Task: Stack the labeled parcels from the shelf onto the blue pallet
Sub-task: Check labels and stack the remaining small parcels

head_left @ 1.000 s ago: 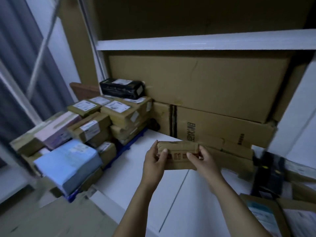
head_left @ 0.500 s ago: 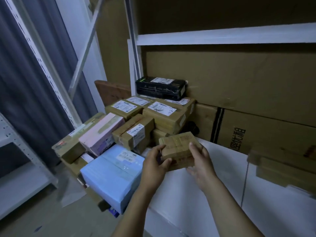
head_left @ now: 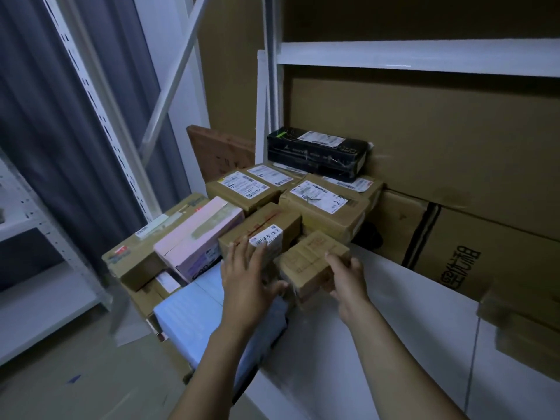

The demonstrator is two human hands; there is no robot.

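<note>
Your right hand (head_left: pixel 348 280) grips one small brown parcel (head_left: pixel 312 259) at the pile's near right edge. Your left hand (head_left: pixel 245 277) spreads straight fingers beside it; whether they touch it is unclear. The pile holds one black parcel (head_left: pixel 315 153), one pink box (head_left: pixel 197 237), one pale blue box (head_left: pixel 200 316) and at least six brown boxes (head_left: pixel 324 210). A white shelf board (head_left: pixel 378 334) lies right, a grey curtain (head_left: pixel 45 122) left. What bears the pile is hidden.

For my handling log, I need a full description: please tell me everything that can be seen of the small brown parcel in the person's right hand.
The small brown parcel is a flat cardboard box bound in glossy clear tape, with faint reddish print on top; no white label shows. It is tilted, one corner pointing away, beside the barcode-labelled box at the stack's near edge. The right hand grips its right side. The left hand, fingers spread, is at its left; contact there is unclear.
</note>
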